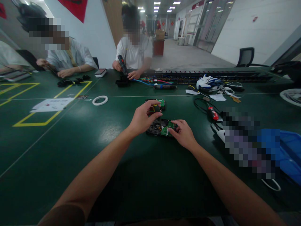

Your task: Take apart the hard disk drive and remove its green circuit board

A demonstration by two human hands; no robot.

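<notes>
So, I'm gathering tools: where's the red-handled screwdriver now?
In the head view, the screwdriver lies right of the right hand, on the green table, beside a black cable.

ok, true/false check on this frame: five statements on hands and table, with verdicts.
1. The left hand holds a small dark part. True.
2. The right hand grips the red-handled tool. False: the right hand touches the nearer green circuit board; the red-handled tool lies on the table.
3. A white ring lies left of both hands. True.
4. The gloves are being worn. False: the gloves lie on the table.
5. A co-worker across the table holds a black-and-orange tool. True.
</notes>
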